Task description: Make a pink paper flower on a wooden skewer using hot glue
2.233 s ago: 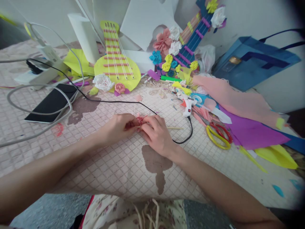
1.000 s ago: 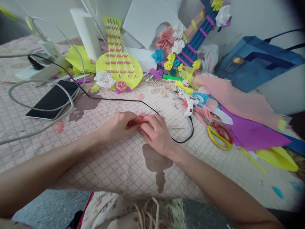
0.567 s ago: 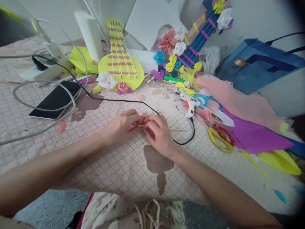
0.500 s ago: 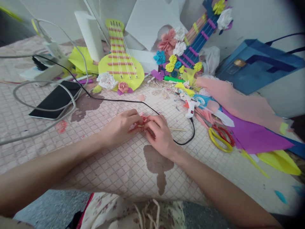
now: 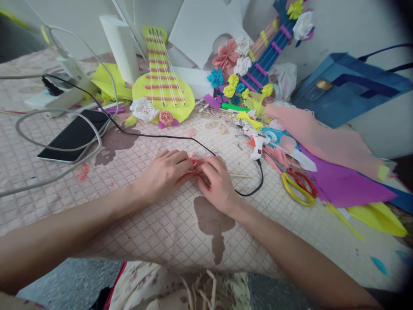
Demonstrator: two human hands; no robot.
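Observation:
Close together over the middle of the table, my left hand (image 5: 169, 170) and my right hand (image 5: 214, 178) pinch a small piece of pink paper (image 5: 193, 160). Fingers hide most of the paper. A thin wooden stick (image 5: 240, 175) shows to the right of my right hand; its other end runs behind the fingers, and I cannot tell how it is held. Beyond the right hand lies a white glue gun (image 5: 258, 147), its black cord (image 5: 262, 181) curving down beside my right wrist.
A yellow paper guitar (image 5: 164, 92) leans at the back, and a blue one (image 5: 258, 71) with paper flowers stands right of it. Scissors (image 5: 298, 187), purple paper (image 5: 348, 181) and a blue bag (image 5: 351, 90) lie right. A black tablet-like device (image 5: 74, 135) and cables are left.
My left hand has turned slightly over the pink paper, its fingers now closer together and hiding the gap seen before. My right hand stays almost in place.

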